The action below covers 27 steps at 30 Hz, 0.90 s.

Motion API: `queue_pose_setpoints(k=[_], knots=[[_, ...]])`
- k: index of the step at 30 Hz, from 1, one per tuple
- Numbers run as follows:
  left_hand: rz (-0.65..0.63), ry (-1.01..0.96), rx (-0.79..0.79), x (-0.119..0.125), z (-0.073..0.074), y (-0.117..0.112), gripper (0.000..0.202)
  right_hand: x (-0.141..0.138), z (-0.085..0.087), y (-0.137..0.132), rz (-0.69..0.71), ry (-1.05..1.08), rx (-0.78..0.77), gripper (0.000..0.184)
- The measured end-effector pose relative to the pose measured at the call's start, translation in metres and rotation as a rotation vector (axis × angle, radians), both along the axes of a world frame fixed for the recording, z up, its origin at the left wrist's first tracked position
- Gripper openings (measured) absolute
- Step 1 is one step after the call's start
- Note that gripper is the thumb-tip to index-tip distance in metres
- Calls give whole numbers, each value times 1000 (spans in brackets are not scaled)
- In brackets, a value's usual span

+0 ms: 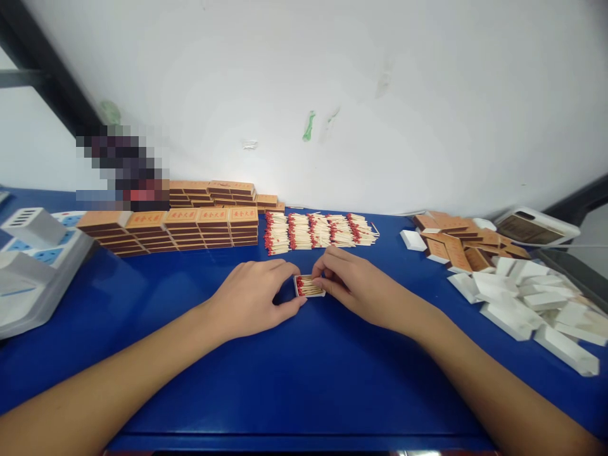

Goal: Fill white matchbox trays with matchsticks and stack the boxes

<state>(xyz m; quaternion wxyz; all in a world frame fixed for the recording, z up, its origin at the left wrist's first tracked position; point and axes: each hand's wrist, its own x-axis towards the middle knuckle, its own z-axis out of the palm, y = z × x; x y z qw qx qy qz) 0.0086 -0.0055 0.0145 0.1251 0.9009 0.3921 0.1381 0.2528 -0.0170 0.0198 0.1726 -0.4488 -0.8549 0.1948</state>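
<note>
From the head camera, a small tray (pixel 310 286) filled with red-tipped matches lies flat near the middle of the blue table (pixel 304 386). The left hand (pixel 254 297) curls loosely around its left end, thumb on the near edge. The right hand (pixel 361 285) pinches its right end with bent fingers. Bare table lies toward the near edge. Behind the tray lie rows of matches (pixel 320 231), with stacked matchboxes (pixel 180 231) to the left and loose white trays (pixel 527 297) to the right.

Stacked matchboxes (pixel 190 227) are seen at ten o'clock, loose matches (pixel 318 229) at twelve, cardboard sleeves (pixel 458 246) at two, white trays (pixel 525 297) at three, a power strip (pixel 33 266) at nine.
</note>
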Motion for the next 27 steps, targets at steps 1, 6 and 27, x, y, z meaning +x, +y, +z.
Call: queue_pose_setpoints(k=[1, 6, 27], knots=[[-1, 0, -3, 0, 0, 0, 30, 0, 0, 0, 0, -5, 0, 8], [-3, -7, -5, -1, -1, 0, 31, 0, 0, -1, 8, 4, -8, 9], [8, 4, -28, -1, 1, 0, 31, 5, 1, -2, -15, -43, -5, 9]])
